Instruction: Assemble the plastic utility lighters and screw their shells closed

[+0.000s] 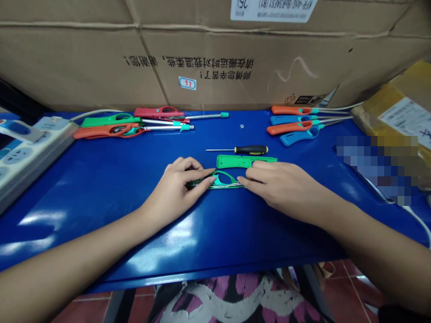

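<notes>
An opened green gas lighter (225, 179) lies on the blue table, its trigger and thin wires exposed. My left hand (183, 184) grips its left end between thumb and fingers. At the other end my right hand (274, 181) pinches the lighter near the wires; the exact part under the fingertips is hidden. Just behind it rests the separate green half-shell (234, 161), inner side up, its right end partly covered by my right hand. A screwdriver (251, 150) with a black and yellow handle lies beyond the shell. Farther back are small silvery pieces (241, 126), probably screws.
At the back left lie several red, green and orange lighters (111, 131). More orange and blue lighters (292, 128) lie back right. A power strip (30, 148) runs along the left, a phone (377, 170) and taped parcel (400, 116) stand right, and a large carton (208, 54) closes the back.
</notes>
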Demonstrator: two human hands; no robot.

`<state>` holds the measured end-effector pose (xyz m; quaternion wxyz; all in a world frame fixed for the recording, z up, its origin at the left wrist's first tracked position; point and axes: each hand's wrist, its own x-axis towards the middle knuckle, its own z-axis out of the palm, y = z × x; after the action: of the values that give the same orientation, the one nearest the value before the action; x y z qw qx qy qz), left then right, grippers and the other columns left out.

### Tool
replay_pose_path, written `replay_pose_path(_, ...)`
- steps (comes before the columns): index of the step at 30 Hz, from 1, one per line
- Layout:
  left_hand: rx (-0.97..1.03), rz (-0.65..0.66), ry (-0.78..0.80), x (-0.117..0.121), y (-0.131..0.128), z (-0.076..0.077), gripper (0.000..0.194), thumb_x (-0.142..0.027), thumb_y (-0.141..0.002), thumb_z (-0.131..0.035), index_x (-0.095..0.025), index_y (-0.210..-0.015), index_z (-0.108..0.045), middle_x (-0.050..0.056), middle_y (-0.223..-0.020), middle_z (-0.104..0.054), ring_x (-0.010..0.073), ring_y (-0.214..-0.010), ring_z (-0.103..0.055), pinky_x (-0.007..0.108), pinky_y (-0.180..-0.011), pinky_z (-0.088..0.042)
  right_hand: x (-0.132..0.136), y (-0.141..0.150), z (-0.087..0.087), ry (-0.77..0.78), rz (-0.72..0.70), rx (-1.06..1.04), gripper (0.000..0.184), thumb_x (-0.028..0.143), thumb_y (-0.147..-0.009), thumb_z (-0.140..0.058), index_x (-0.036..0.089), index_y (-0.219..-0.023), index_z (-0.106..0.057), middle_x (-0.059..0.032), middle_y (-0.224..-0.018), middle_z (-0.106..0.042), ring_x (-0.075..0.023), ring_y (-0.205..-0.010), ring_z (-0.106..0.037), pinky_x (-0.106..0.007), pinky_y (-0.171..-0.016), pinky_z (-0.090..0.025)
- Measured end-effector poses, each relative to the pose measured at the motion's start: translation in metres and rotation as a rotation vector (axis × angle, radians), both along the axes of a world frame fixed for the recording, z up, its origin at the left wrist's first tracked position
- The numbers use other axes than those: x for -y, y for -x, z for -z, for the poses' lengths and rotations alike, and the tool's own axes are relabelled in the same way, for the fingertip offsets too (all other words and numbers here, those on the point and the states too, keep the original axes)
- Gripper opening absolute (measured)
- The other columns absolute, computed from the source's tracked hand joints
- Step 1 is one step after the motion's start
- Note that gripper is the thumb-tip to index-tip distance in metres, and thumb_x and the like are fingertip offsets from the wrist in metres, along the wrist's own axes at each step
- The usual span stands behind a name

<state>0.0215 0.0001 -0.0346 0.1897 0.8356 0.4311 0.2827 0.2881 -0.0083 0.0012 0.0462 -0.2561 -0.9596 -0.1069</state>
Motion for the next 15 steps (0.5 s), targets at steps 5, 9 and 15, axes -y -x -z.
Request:
replay_pose_path(5, -0.005, -0.010, 0.005, -0.0002, -0.0001, 0.0007, 0.026, -0.034, -0.097, -0.064, -0.022, -0.117, -0.076, 0.005, -0.093, -0.066, 0.0200, -0.087, -0.057, 0.038, -0.080, -0.045, 0.0019, -0.0006, 0.0026, 0.060, 0.040, -0.047, 0.026, 0.017, -0.099, -0.051, 0.013, -0.113, -0.073, -0.0079, -0.099, -0.073, -0.0222, -0.087, -0.067, -0.033, -0.070, -0.050)
replay_pose_path(9, 0.008, -0.018, 0.027, -0.0004, -0.0004, 0.0000, 0.026, -0.035, -0.096, -0.064, -0.024, -0.117, -0.076, 0.004, -0.093, -0.066, 0.0194, -0.087, -0.057, 0.037, -0.080, -0.045, -0.0027, -0.0024, 0.0039, 0.229, 0.138, -0.154, 0.026, 0.015, -0.099, -0.052, 0.020, -0.109, -0.075, -0.0055, -0.104, -0.075, -0.0205, -0.090, -0.069, -0.031, -0.074, -0.052)
replay_pose_path(15, 0.020, -0.020, 0.045, -0.0001, -0.0003, -0.0009, 0.026, -0.036, -0.096, -0.063, -0.024, -0.116, -0.076, 0.005, -0.093, -0.067, 0.0197, -0.087, -0.057, 0.037, -0.080, -0.046, -0.0030, -0.0009, 0.0034, 0.285, 0.155, -0.152, 0.028, 0.012, -0.098, -0.050, 0.018, -0.107, -0.076, -0.0068, -0.103, -0.075, -0.0216, -0.091, -0.068, -0.033, -0.075, -0.052)
